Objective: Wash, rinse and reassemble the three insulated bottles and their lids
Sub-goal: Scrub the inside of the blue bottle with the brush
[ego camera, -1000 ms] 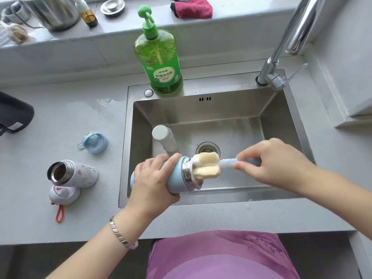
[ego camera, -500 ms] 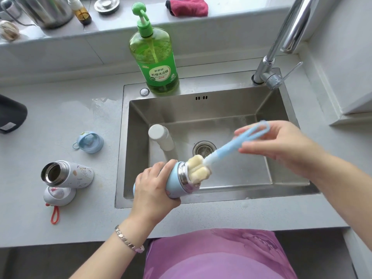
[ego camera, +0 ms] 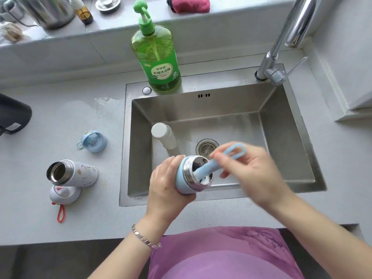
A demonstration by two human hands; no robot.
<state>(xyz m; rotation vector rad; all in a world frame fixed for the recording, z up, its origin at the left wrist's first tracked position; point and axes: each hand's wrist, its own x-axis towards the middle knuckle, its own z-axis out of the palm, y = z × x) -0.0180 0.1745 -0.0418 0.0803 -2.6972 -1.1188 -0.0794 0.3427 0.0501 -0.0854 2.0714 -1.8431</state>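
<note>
Grey speckled desk (ego camera: pixel 60 121) here, with a steel sink (ego camera: pixel 281 141) set into it. Left of the sink, a white patterned bottle (ego camera: pixel 80 174) lies on its side, open mouth facing the near-left. It touches a white lid (ego camera: pixel 64 195) just in front, whose orange loop (ego camera: pixel 60 213) trails toward the desk's front edge. Farther back, apart from both, sits a blue lid (ego camera: pixel 93 141). A dark object (ego camera: pixel 14 115) pokes in at the left edge. A wet patch (ego camera: pixel 106 101) glistens by the sink's back-left corner, and a green soap bottle (ego camera: pixel 157 63) stands upright on the sink's rear rim.
</note>
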